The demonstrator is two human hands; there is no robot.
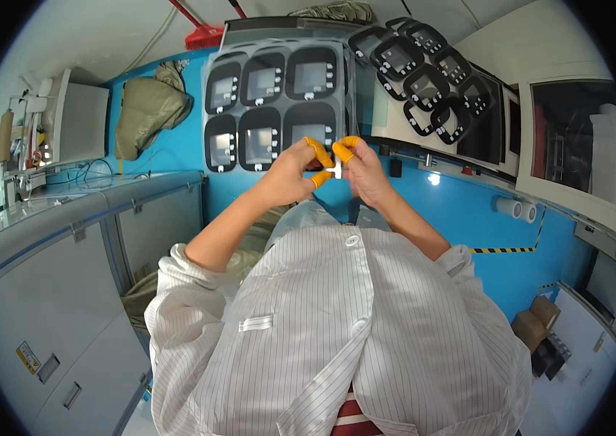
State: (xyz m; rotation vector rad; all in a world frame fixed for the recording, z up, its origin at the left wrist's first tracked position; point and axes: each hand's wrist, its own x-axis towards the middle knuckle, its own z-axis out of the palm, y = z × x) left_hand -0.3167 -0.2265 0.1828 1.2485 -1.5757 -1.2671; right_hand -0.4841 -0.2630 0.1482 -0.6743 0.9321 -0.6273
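My left hand (287, 173) and my right hand (368, 176) meet in front of my body, with yellow finger cots on several fingertips. Pinched between them is a small white piece (337, 170); its exact kind is too small to make out. The fingers of both hands are closed around it. Just beyond my hands stands a translucent tray (245, 111) holding several black-framed panels (260, 145) with grey windows, laid in rows. My fingertips overlap the tray's near right corner in the view.
To the right, several loose black panels (424, 86) lie on a white machine top (395, 120). A grey cabinet (46, 291) stands at left, and an olive cloth (149, 109) lies on the blue floor (424, 211). White rolls (509, 208) are at right.
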